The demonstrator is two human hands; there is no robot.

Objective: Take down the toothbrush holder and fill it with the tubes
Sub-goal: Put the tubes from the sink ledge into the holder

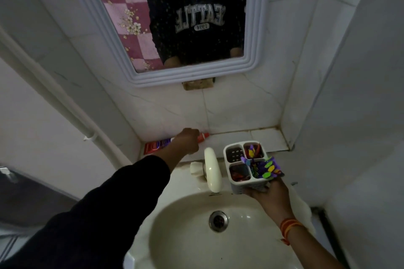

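Toothbrush holder (pixel 246 165) held from below in right hand (pixel 270 191), over sink (pixel 196 236) edge; light, rigid plastic. Left hand (pixel 187 141) closed around red tube (pixel 157 145) on ledge (pixel 251 137); tube soft, likely best gripped mid-body.

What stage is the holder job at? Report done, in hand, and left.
Done: the holder is down, held by the right hand over the sink; three of its compartments already hold things, including a purple tube.
In hand: the left hand is closed on the red tube lying on the ledge.
Left: put that tube in the holder; one compartment looks empty.
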